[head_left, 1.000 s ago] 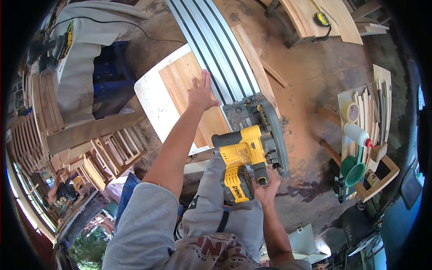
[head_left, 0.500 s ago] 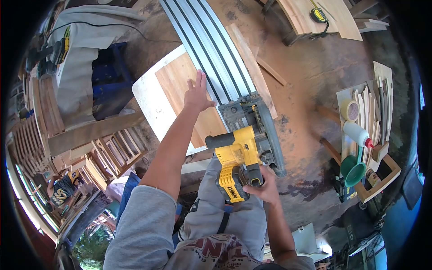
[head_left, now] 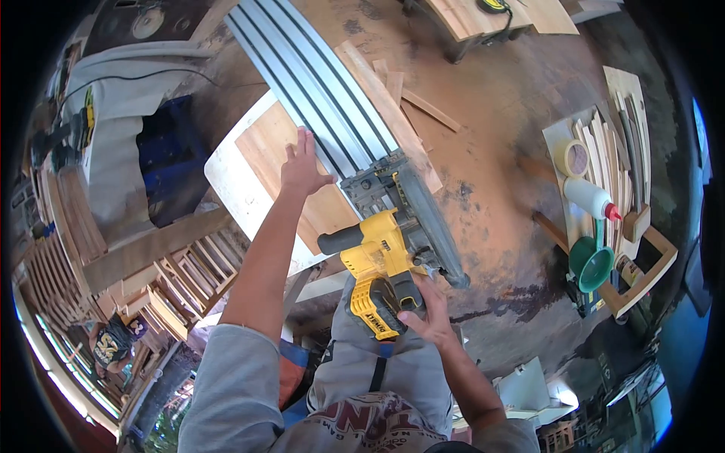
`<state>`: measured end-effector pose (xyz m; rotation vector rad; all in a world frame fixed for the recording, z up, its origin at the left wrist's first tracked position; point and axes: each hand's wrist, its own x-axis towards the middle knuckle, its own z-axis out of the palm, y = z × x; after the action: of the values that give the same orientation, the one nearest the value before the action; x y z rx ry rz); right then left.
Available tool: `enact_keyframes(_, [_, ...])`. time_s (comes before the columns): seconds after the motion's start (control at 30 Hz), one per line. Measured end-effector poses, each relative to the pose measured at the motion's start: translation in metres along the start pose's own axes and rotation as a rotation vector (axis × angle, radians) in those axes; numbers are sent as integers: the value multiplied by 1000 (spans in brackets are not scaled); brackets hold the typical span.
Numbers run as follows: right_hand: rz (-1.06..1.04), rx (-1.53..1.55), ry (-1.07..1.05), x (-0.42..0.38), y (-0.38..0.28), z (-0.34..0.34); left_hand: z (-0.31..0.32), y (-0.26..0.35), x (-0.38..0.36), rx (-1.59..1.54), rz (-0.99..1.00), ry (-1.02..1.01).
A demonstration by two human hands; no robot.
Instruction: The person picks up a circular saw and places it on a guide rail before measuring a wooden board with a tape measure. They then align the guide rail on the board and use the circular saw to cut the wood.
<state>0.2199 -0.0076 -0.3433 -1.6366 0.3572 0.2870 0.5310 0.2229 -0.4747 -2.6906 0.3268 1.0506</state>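
**Track saw on the guide rail: steady base, firm hold**

The DeWalt track saw (head_left: 384, 240) is set at the near end of the visible aluminium guide rail (head_left: 310, 83), close to the person's legs. The rail is laid across a white board (head_left: 232, 177) and the wooden panel (head_left: 260, 147) that is lying on it or set into it; which of these cannot be told. Along the rail's right side a strip of timber (head_left: 421, 162) is exposed.

The left hand (head_left: 303, 170) is spread on the panel, its fingers extended and nothing clasped, with the fingertips at the rail's left edge. By the right hand (head_left: 430, 309) the rear of the saw is met: the thumb is laid beside the battery (head_left: 371, 308), but part of the fingers is hidden, so whether a full grip has been closed cannot be told. The black handle (head_left: 340, 239) is left unheld.

For good work, pressure is best directed downward by the left palm, so that the rail is not nudged sideways, and that hand should be kept well clear of the blade's line. The saw's base should be checked for snug seating on the rail, since its underside is hidden. A full grip is advised before power is applied, and the body is better placed to one side of the saw's line.
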Motion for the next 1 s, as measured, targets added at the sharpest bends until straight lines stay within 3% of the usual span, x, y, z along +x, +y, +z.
enact_keyframes(0.37, [-18,-89,152,-4,17,14,-3,5,-1,4,-13,-9])
enact_keyframes(1.0, [-70,-153,230,14,28,26,8,-6,0,98,39,65])
